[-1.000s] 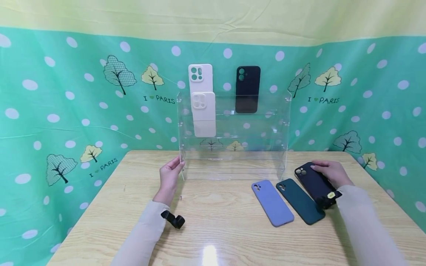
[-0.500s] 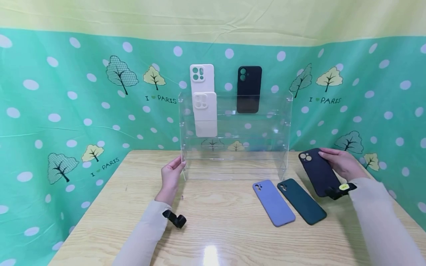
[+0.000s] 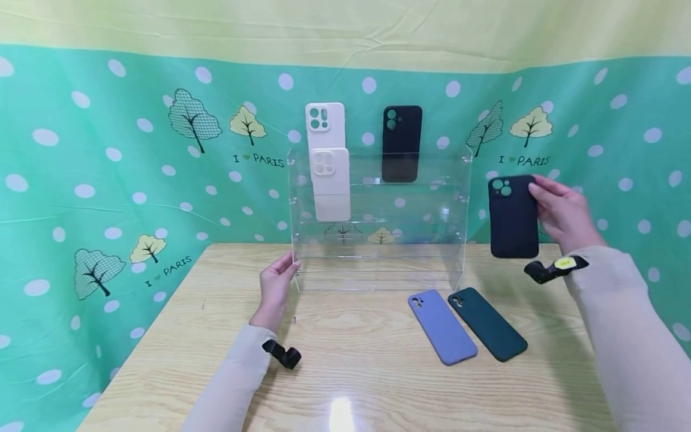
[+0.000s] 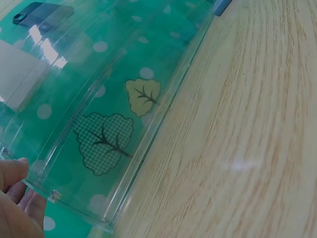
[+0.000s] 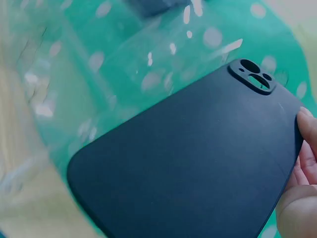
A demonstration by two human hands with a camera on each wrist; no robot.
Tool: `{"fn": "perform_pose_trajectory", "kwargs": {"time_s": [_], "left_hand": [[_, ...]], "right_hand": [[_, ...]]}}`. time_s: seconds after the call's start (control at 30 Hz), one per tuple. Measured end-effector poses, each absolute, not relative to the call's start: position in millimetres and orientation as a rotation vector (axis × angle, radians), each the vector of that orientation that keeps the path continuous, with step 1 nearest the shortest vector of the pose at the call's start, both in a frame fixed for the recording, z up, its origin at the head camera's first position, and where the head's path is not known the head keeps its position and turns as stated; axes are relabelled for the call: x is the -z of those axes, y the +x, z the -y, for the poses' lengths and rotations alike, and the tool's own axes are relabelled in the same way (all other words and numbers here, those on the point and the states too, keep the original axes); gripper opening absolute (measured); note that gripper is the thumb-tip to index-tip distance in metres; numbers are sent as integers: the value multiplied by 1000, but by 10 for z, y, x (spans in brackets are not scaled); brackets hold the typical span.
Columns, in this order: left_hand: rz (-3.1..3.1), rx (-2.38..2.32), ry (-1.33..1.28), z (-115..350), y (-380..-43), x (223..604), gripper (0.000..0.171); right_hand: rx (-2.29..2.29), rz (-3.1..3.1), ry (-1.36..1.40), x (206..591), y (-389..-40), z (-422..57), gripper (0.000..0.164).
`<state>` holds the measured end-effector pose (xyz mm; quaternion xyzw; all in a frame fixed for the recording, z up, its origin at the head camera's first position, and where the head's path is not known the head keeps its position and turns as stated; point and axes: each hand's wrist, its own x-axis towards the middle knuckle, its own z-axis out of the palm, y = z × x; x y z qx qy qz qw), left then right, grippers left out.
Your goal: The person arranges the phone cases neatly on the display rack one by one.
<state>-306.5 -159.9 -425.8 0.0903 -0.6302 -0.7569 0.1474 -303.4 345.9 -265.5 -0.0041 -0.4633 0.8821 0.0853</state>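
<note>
My right hand (image 3: 567,213) pinches a black phone case (image 3: 514,219) by its upper right edge and holds it upright above the table, right of the clear acrylic display rack (image 3: 378,246). In the right wrist view the case (image 5: 188,153) fills the middle, thumb at its edge near the camera cutout. My left hand (image 3: 276,288) grips the rack's left side panel low down, thumb on the near side. On the rack, two white phone cases (image 3: 332,201) stand one before the other at left, and another black phone case (image 3: 402,144) stands toward the right of the top tier.
A lavender phone case (image 3: 442,327) and a dark green phone case (image 3: 488,324) lie side by side on the wooden table (image 3: 324,372), in front of the rack's right end. A green dotted curtain (image 3: 108,180) hangs close behind and at both sides.
My right hand has lifted the black phone case off the table, raising it up and turning it upright. The left hand stays on the rack's side.
</note>
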Motion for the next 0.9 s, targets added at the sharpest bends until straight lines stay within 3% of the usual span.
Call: {"fn": "perform_pose_trajectory", "kwargs": {"time_s": [0.3,0.9], "left_hand": [[1827,2196,260,1595,-3065,4262,37],[1810,2200,278,1607,-3093,4282,36]], "right_hand": [[-2658,1071,85,2171,-3159,-3119,23],[-2607,917,140,1774,-3468,-2239,18]]}}
